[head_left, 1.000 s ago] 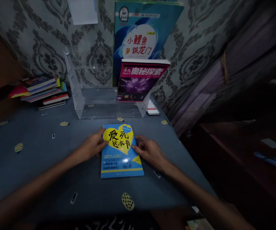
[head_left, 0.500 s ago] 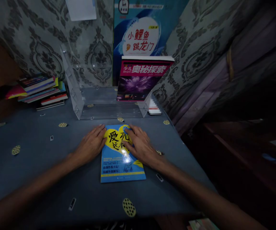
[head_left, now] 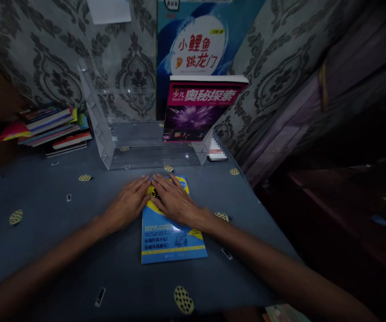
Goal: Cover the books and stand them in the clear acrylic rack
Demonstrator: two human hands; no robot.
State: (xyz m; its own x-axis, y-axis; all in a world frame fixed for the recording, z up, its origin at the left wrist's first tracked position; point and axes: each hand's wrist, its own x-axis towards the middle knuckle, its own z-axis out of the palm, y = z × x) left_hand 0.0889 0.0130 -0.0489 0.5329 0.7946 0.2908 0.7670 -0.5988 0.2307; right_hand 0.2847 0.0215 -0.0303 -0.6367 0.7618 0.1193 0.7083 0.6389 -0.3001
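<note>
A blue book (head_left: 166,239) with a yellow heart on its cover lies flat and closed on the table. My left hand (head_left: 131,199) rests at the book's upper left edge, its fingertips touching the spine side. Flat across the upper part of the cover lies my right hand (head_left: 173,199), fingers stretched out and reaching close to the left hand. Both hands are open and hold nothing. Most of the heart and the title are hidden under the right hand.
Behind the book stands a clear acrylic book rack (head_left: 109,150). A purple-and-pink book (head_left: 193,112) leans in it, with a large blue book (head_left: 196,49) behind against the wall. A stack of books (head_left: 55,129) sits at the left. The patterned tablecloth (head_left: 45,250) ends at the right.
My right hand has slid left across the cover, from the book's right side to beside my left hand. My left hand has stayed nearly in place. The view has shifted slightly.
</note>
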